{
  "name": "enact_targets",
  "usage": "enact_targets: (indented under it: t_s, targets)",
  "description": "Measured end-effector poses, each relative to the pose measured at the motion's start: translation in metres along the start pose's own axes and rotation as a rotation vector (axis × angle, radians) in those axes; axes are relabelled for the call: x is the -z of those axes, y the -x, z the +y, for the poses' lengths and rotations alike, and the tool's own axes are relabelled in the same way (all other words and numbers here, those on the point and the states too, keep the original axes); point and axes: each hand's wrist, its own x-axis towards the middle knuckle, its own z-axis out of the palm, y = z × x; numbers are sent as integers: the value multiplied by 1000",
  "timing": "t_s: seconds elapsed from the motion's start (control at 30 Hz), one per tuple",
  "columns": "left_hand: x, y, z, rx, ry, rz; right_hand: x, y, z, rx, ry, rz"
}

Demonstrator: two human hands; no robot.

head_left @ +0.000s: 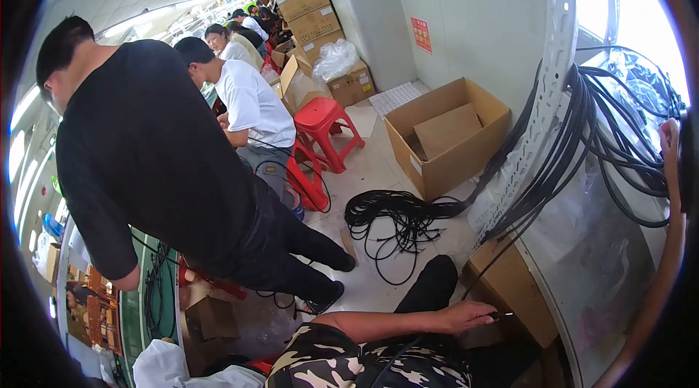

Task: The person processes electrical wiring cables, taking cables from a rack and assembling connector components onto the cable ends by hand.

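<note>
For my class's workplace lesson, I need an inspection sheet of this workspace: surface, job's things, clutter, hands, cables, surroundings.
Surface: pale tiled floor, crowded.
Job's things: black cable end, pale tip showing.
Clutter: open carton with loose cardboard inside; red stools.
Grip: left hand closed on the cable end; right hand near the cable bundle, hold unclear.
Cables: bundle hangs by a perforated metal upright; black tangle on floor.
Surroundings: person in black standing; person in white; stacked cartons.
</note>
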Motion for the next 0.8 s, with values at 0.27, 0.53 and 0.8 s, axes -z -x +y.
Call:
enact_targets:
  t_s: [0.27, 0.53, 0.8]
  targets:
    - [11, -5, 12, -83, -20, 118, -2, 0, 3, 33, -8, 29]
    - [68, -6, 46, 28, -77, 80, -5, 4, 9, 116, -11, 70]
    - [104, 1, 100, -95, -90, 139, -21, -31, 74, 556, 359, 414]
